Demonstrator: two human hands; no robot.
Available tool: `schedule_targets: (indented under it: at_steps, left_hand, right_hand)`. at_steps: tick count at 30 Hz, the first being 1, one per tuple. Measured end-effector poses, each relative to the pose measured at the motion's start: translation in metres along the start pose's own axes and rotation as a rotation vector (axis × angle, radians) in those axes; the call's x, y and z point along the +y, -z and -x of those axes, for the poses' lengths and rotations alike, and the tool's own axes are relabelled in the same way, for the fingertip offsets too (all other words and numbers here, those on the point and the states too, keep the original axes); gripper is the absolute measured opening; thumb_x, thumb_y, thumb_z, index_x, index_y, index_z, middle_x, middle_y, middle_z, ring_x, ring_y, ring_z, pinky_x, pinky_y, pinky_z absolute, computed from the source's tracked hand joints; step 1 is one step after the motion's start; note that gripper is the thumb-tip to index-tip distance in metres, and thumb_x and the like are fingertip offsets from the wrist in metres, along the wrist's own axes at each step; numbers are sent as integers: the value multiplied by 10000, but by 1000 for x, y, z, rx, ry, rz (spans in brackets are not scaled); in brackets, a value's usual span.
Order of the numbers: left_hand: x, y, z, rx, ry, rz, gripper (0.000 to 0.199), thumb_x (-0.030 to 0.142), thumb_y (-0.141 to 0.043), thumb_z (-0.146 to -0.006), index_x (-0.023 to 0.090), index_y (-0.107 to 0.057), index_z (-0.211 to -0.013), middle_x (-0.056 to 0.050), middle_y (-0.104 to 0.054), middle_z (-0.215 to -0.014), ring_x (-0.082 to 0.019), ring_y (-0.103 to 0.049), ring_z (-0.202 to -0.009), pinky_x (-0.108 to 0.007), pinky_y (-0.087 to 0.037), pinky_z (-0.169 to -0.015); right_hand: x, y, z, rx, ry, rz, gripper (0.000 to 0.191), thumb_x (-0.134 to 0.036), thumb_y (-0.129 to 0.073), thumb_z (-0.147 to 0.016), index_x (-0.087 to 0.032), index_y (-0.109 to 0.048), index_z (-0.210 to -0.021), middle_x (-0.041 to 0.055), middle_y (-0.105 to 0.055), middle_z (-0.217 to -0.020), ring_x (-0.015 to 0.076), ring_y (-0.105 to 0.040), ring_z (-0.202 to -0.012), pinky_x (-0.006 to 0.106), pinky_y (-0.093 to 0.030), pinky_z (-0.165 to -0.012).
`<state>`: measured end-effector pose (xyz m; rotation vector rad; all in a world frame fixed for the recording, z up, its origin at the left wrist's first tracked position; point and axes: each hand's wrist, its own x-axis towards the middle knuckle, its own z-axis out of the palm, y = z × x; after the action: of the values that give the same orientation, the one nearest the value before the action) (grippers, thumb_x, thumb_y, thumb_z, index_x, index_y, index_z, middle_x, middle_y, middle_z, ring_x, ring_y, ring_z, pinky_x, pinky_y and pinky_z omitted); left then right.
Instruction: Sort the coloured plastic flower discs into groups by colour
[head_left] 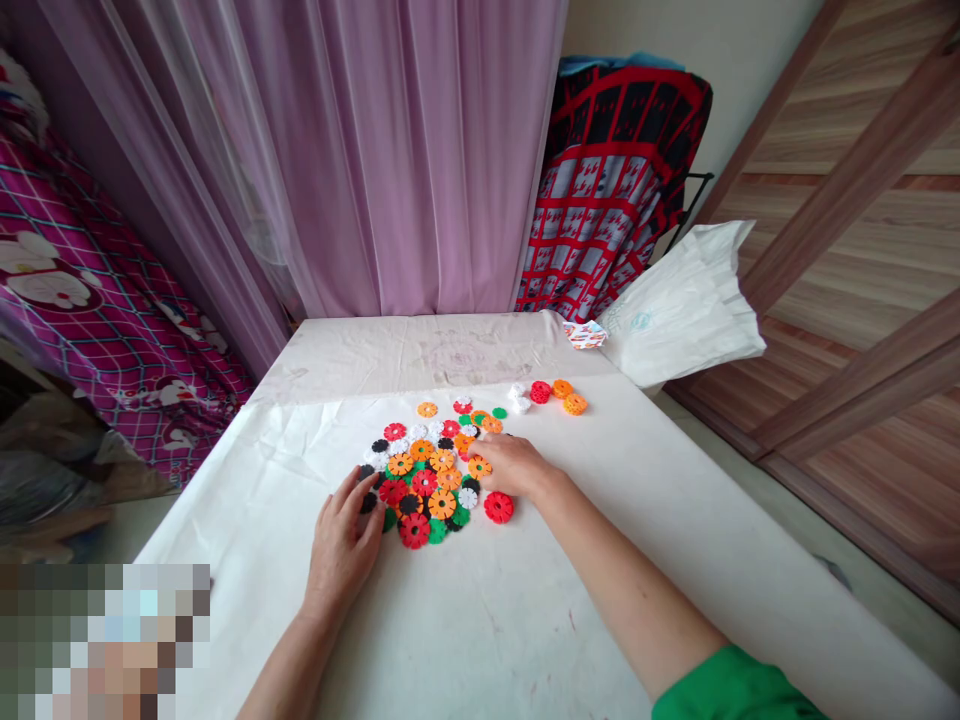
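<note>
A pile of notched plastic discs in red, orange, green, black and white lies on the white table. My left hand rests at the pile's left edge, fingers apart, its fingertips beside black discs. My right hand reaches over the right side of the pile, its fingertips at an orange disc; whether it holds one is hidden. A red disc stack lies just below that hand. Farther back at the right are small groups of white discs, red discs and orange discs.
A white bag stands at the table's back right corner, beside a small patterned packet. Purple curtains hang behind the table. Red patterned cloth drapes behind the bag, and wooden doors are at the right.
</note>
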<state>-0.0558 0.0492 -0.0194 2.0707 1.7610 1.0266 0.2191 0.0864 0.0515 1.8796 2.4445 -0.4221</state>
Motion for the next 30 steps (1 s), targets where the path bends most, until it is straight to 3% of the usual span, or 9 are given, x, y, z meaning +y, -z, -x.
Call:
schedule_targets:
  at_steps: [3, 6, 10, 14, 18, 26, 30]
  left_hand:
    - [-1, -1, 0, 6, 3, 6, 410, 448, -469, -889, 254, -653, -1200, -86, -559, -1386, -257, -588, -1131, -451, -481, -973]
    - [-1, -1, 1, 11, 10, 22, 407, 453, -482, -879, 267, -654, -1197, -76, -563, -1382, -254, -587, -1133, -447, -480, -977]
    - [-1, -2, 1, 4, 13, 22, 418, 462, -478, -878, 260, -655, -1198, -79, -549, -1399, -243, -608, -1063, -452, -484, -972]
    - [-1, -1, 0, 5, 6, -2, 422, 472, -467, -880, 260, -660, -1190, -82, -559, -1385, -245, -619, -1027, -450, -497, -949]
    - [-1, -1, 0, 6, -3, -12, 431, 476, -467, -877, 256, -659, -1193, -85, -561, -1380, -251, -623, -1036, -447, -499, -949]
    - [-2, -1, -1, -9, 7, -9, 429, 479, -474, -873, 260, -652, -1196, -76, -553, -1396, -260, -601, -1114, -448, -474, -987]
    - [-2, -1, 0, -18, 9, 0, 431, 475, -474, -877, 258, -643, -1209, -76, -532, -1418, -258, -589, -1134, -457, -455, -1011]
  right_hand:
    - [3, 4, -4, -9, 13, 0, 412, -227, -663, -704, -264, -642, -1114, 53, -653, -1153, 228, -616, -1036, 292, -431, -821]
    - [20, 10, 1, 75, -19, -104, 366, -256, -675, -701, -255, -645, -1066, 27, -675, -1058, 193, -626, -934, 262, -425, -764]
    - [60, 7, 27, 247, -188, -254, 304, -292, -648, -735, -240, -634, -1034, 4, -667, -1021, 139, -601, -799, 235, -411, -699]
    - [82, -11, 56, 274, -277, -269, 326, -293, -647, -735, -234, -629, -1056, 11, -657, -1036, 130, -591, -776, 242, -416, -721]
    - [75, -23, 66, 273, -265, -233, 335, -283, -638, -750, -230, -637, -1080, 23, -644, -1056, 137, -603, -831, 246, -417, -768]
    - [63, -22, 61, 260, -230, -148, 258, -285, -617, -767, -237, -656, -1018, 30, -630, -1006, 168, -602, -898, 260, -405, -774]
    - [63, -21, 64, 249, -247, -160, 337, -283, -633, -763, -242, -639, -1097, 42, -630, -1090, 175, -605, -949, 268, -410, -812]
